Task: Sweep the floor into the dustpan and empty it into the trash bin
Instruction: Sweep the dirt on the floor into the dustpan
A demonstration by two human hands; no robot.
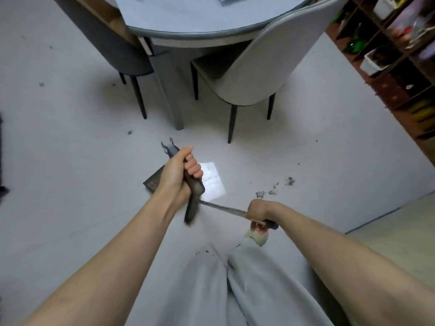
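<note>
Head view: I've got left hand (181,170) fingers clamped on dustpan handle (193,184), right hand (259,214) on broom stick (223,208), lined up w/ debris (275,187) mid-right.

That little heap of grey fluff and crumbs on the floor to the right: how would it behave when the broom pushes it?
The debris pile looks like loose, fluffy bits, so it is probably very light and would slide easily on the smooth floor. It already lies in separate clumps, so a push would likely scatter some rather than move it as one. Wispy lint may cling to bristles.
</note>
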